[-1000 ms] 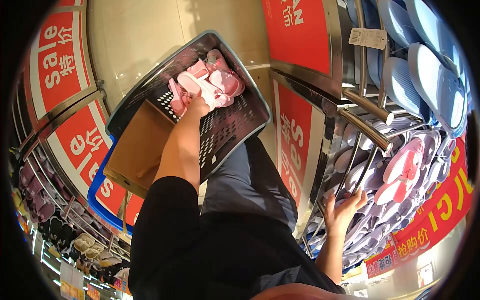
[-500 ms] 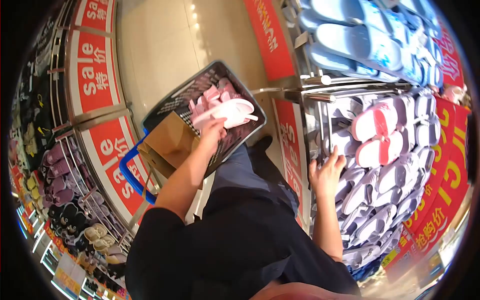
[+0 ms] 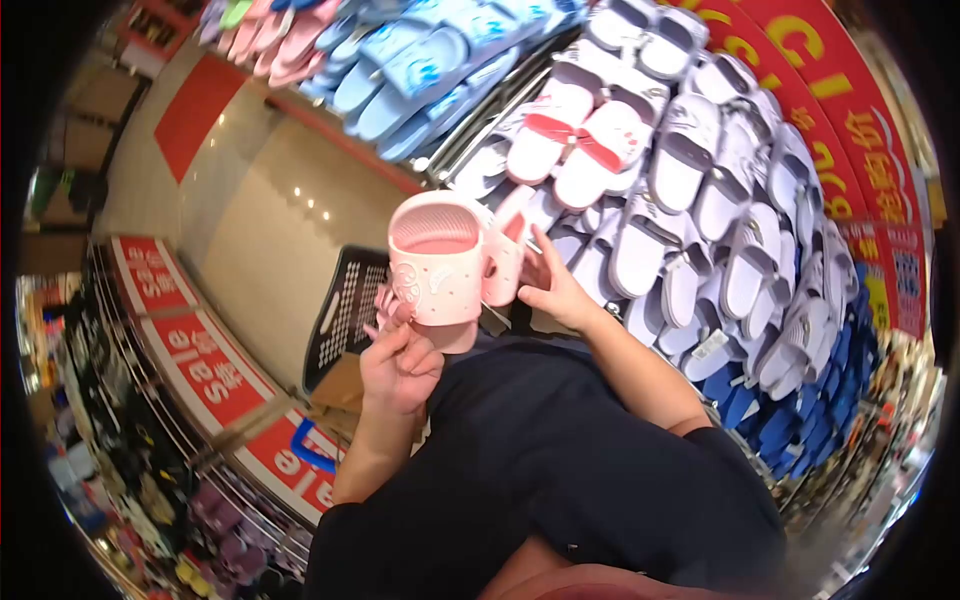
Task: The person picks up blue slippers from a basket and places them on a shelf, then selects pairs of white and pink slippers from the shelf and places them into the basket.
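Note:
A pair of pink slide slippers is held up in front of me. My left hand [image 3: 402, 368] is closed, its thumb and fingers pinching the lower edge of the nearer pink slipper [image 3: 435, 275], whose broad strap carries a raised pattern. On the other side, my right hand [image 3: 556, 290] grips the second pink slipper [image 3: 508, 250], seen more edge-on and close beside the first. A dark basket [image 3: 340, 318] stands below and behind my left hand. More pink slippers [image 3: 380, 305] show at its edge, mostly hidden by the raised pair.
White slippers [image 3: 645, 245] hang densely on the rack to the right, including a pair with red straps [image 3: 580, 135]. Blue slippers [image 3: 420, 70] hang farther off. A cardboard box [image 3: 342, 385] sits by the blue handle [image 3: 312, 450]. Red sale signs [image 3: 195, 365] line the left shelf.
My left hand has lifted the pink slippers out of the basket. My right hand has left the white slippers and now grips one of the pair. The view has turned toward the rack.

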Available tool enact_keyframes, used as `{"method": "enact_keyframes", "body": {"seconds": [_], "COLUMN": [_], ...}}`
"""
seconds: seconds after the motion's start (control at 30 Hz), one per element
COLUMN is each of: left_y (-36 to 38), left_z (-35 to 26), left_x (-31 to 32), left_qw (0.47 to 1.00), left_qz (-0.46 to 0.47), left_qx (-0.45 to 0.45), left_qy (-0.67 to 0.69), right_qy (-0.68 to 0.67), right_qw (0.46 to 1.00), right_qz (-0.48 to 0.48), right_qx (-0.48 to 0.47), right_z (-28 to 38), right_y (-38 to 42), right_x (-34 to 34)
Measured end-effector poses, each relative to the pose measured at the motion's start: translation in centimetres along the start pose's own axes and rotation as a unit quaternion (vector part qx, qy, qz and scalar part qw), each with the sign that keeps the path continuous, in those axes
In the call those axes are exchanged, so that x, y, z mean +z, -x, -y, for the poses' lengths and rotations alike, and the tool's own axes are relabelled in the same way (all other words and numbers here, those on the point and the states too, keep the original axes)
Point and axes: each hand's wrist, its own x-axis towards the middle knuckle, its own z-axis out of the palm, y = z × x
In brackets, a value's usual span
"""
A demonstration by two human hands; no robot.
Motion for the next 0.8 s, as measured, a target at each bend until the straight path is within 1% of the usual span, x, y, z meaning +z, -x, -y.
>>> {"method": "enact_keyframes", "body": {"seconds": [0.03,0.07,0.17,0.2,0.23,0.3,0.33,0.37,0.43,0.5,0.53,0.57,0.6,0.63,0.7,0.73,0.77,0.8], "left_y": [-0.9,-2.1,-6.3,-8.2,-10.1,-14.5,-17.0,-19.7,-25.6,-30.3,-31.8,-33.8,-35.5,-37.1,-36.8,-35.3,-33.4,-31.1], "left_z": [0.7,1.3,1.8,1.9,2.0,2.4,2.6,2.8,3.0,4.4,4.8,5.4,5.2,4.9,4.8,4.8,4.9,4.9], "left_x": [1.3,1.2,3.1,3.8,4.8,6.7,7.6,8.8,11.3,15.3,16.2,16.1,14.5,12.5,9.0,7.8,6.3,4.4], "left_qw": [0.999,0.999,0.998,0.996,0.995,0.990,0.987,0.982,0.966,0.957,0.937,0.912,0.869,0.818,0.751,0.746,0.741,0.732], "left_qz": [-0.001,0.008,0.014,0.039,0.037,0.069,0.089,0.110,0.139,0.051,0.038,-0.003,-0.029,-0.055,-0.095,-0.084,-0.074,-0.064], "left_qx": [-0.026,-0.040,-0.038,-0.047,-0.062,-0.080,-0.080,-0.080,-0.073,-0.018,0.002,0.035,0.046,0.058,0.114,0.139,0.162,0.169], "left_qy": [0.022,0.006,-0.045,-0.063,-0.073,-0.092,-0.110,-0.129,-0.206,-0.286,-0.347,-0.408,-0.491,-0.569,-0.643,-0.645,-0.648,-0.657], "right_qy": [-0.077,-0.081,-0.056,-0.054,-0.057,-0.025,-0.009,0.041,0.047,0.085,0.109,0.132,0.152,0.105,0.163,0.219,0.247,0.297], "right_qw": [0.996,0.996,0.997,0.994,0.989,0.971,0.965,0.946,0.909,0.891,0.890,0.888,0.888,0.916,0.921,0.896,0.897,0.875], "right_qz": [0.038,0.042,-0.009,-0.029,-0.091,-0.184,-0.224,-0.280,-0.373,-0.416,-0.420,-0.424,-0.420,-0.381,-0.338,-0.361,-0.346,-0.352], "right_qx": [-0.003,-0.010,-0.049,-0.089,-0.102,-0.154,-0.136,-0.156,-0.179,-0.161,-0.139,-0.118,-0.106,-0.068,-0.109,-0.136,-0.121,-0.148], "right_z": [0.4,0.9,2.8,3.2,3.9,6.9,7.8,9.3,12.3,14.7,15.1,15.2,15.4,16.3,14.7,11.9,13.8,11.7], "right_y": [0.2,0.7,2.2,2.1,2.3,1.9,1.3,0.3,-2.1,-5.1,-6.7,-7.9,-8.5,-7.8,-7.6,-8.6,-6.4,-6.3], "right_x": [-0.3,-0.9,-2.4,-3.1,-3.3,-3.7,-5.1,-6.0,-7.8,-11.9,-14.4,-16.4,-17.1,-16.2,-15.9,-16.9,-14.1,-14.3]}}
